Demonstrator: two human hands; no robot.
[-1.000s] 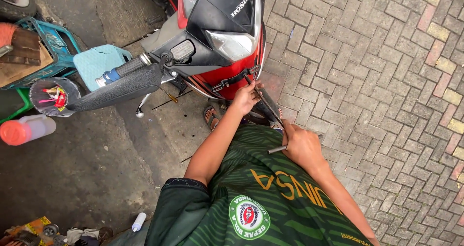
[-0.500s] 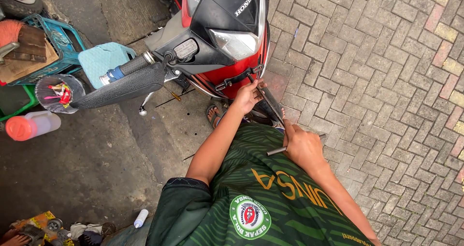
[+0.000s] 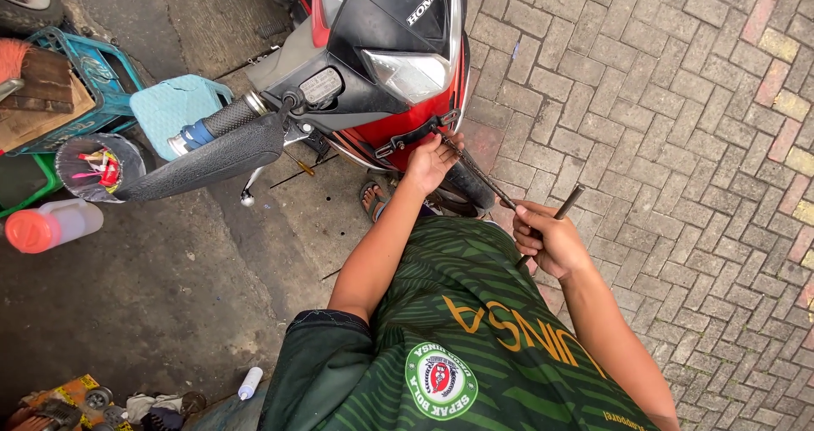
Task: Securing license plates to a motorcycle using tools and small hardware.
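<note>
Head view: left hand (image 3: 431, 161) pinching the black bracket (image 3: 415, 134) under the red motorcycle fairing (image 3: 398, 139); right hand (image 3: 547, 240) closed on a T-handle wrench (image 3: 500, 189) (tip hidden). Mid-fastener work; next needs squarely seating the tool.

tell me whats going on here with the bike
A person in a green striped jersey leans over the front of a red and black motorcycle. The left hand presses at the lower front panel, and the right hand grips a long thin metal tool angled toward the same spot.
</note>
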